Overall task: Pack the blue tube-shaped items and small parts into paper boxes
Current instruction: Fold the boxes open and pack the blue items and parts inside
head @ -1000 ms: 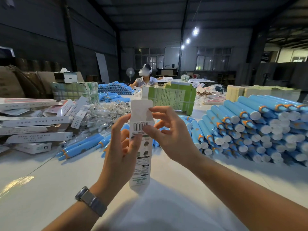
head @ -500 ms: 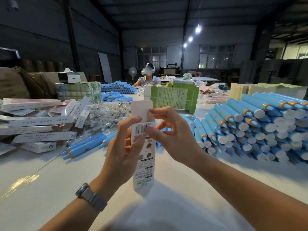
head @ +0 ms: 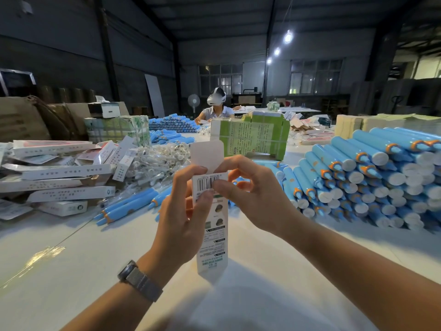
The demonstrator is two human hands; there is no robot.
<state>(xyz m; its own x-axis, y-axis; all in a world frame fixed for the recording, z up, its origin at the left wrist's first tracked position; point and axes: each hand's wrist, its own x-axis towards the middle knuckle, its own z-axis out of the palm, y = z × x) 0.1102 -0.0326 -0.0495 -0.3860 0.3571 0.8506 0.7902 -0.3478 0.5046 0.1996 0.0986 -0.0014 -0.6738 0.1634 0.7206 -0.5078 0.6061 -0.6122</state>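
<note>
Fingertips (head: 218, 185) of the right hand (head: 260, 199) pinch the top edge of a narrow paper box (head: 211, 235) at its barcode, while the left hand (head: 183, 218) wraps around the box's middle from the left, thumb pressed on the printed face. Both hands grasp the box, which is held upright above the near centre of the table, its top flap (head: 207, 152) standing open and its bottom flap hanging loose. A watch (head: 140, 280) sits on the left wrist.

Beyond the hands, a few loose blue tubes (head: 128, 206) lie on the white table (head: 59, 259) to the left, just near a heap of small parts in clear bags (head: 157, 161). Further left, flat white boxes (head: 59, 173) are piled untidily. On the right, a large stack of blue tubes (head: 372, 177) with white caps and orange rings lies in rows, ends facing the camera. A green bundle of folded cartons (head: 253, 139) stands at the far centre of the table, and a pale stack of flat card (head: 353, 126) sits far right.

At the far end another person (head: 216, 108) wearing a headset sits beside another blue pile (head: 171, 123). The room is a dim warehouse with dark walls, windows (head: 315, 77) at the back, hanging lights (head: 288, 37) and a standing fan (head: 193, 101).
</note>
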